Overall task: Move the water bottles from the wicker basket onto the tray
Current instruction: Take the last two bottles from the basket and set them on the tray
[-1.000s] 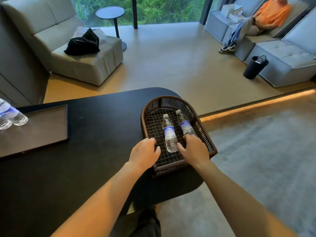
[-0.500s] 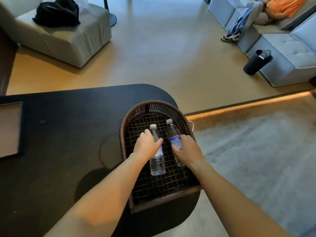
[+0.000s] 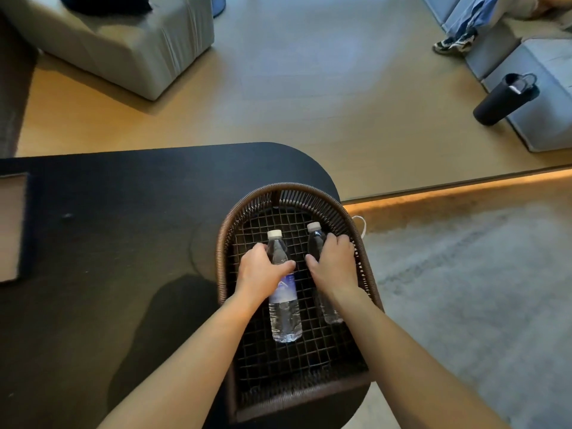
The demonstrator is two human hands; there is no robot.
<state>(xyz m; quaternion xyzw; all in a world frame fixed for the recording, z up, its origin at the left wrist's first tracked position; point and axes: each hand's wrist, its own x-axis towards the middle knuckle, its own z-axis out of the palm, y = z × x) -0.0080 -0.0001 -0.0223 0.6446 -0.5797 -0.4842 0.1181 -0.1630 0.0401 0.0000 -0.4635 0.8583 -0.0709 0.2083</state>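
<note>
On the black table (image 3: 123,243) the wicker basket (image 3: 226,243) holds both bottles lying flat, so I curl my left hand (image 3: 263,272) around the left bottle (image 3: 284,311) and my right hand (image 3: 335,264) around the right bottle (image 3: 315,239), to lift both at once toward the tray (image 3: 10,227) at far left.

Two water bottles (image 3: 284,305) (image 3: 315,239), one wicker basket (image 3: 223,243), one tray (image 3: 10,227), two hands (image 3: 263,270) (image 3: 334,264).

Bottle label (image 3: 284,289) blurred; no text readable.

Two clear bottles (image 3: 284,308) (image 3: 315,243) flat, side by side, in wicker basket (image 3: 297,193)
</note>
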